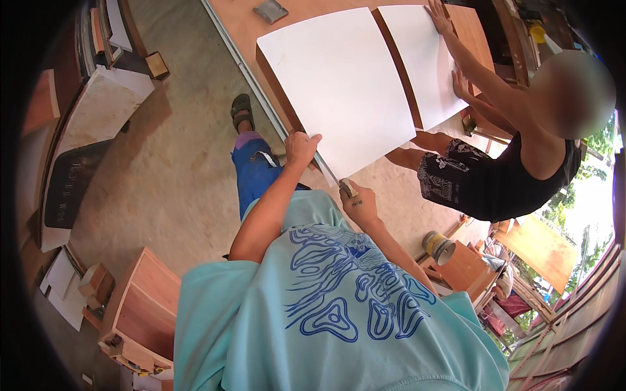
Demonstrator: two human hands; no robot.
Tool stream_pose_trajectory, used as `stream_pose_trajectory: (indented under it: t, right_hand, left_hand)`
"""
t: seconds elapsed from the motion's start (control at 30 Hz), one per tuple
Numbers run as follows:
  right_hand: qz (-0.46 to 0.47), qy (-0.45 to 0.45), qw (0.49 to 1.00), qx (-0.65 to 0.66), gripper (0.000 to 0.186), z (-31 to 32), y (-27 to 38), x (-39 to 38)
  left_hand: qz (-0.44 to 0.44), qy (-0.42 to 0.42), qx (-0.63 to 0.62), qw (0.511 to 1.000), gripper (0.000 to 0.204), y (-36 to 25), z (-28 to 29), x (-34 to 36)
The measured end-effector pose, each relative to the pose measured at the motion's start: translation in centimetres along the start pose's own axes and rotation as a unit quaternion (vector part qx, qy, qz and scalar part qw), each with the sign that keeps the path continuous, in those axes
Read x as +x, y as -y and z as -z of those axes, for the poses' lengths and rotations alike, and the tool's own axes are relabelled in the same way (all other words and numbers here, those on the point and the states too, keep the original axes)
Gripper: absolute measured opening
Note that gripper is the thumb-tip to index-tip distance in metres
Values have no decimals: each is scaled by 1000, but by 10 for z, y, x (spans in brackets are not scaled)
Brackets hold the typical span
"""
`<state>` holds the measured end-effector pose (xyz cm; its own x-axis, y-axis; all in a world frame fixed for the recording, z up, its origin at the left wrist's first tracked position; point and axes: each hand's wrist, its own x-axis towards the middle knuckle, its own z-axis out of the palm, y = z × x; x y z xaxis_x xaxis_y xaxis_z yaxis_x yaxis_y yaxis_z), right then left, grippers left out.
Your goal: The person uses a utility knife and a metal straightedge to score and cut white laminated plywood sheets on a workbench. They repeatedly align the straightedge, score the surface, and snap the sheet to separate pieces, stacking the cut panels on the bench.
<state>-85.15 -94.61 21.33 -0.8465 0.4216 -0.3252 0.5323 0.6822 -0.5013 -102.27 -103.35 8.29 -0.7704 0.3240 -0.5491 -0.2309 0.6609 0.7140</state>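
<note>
A large white-faced panel (339, 78) with brown sides lies on the wooden worktable in front of me. At its near left corner my left hand (302, 150) is closed, fingers curled at the edge and thumb sticking out to the right. What its fingers grip is hidden. My right hand (360, 205) wraps round the handle of a long, thin-bladed hand tool (332, 174) that looks like a flat file. The blade runs along the panel's near edge, its far end reaching toward my left hand.
At the right, a co-worker (521, 150) rests both hands on a second white panel (420, 58). A grey flat block (270, 11) lies on the worktable (235, 19). An open wooden box (147, 306) stands at lower left, and a can (438, 247) at right.
</note>
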Motion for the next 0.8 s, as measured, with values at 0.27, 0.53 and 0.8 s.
stream_pose_trajectory:
  t: [0.27, 0.53, 0.8]
  right_hand:
    - [-43, 30, 998, 40, 19, 9, 9, -15]
    - [-69, 79, 993, 49, 22, 30, 27, -8]
    - [35, -59, 989, 128, 20, -28, -27, -29]
  left_hand:
    - [27, 19, 5, 999, 39, 19, -28, -11]
    - [70, 13, -35, 997, 40, 8, -23, -16]
    - [12, -1, -73, 997, 47, 11, -16, -20]
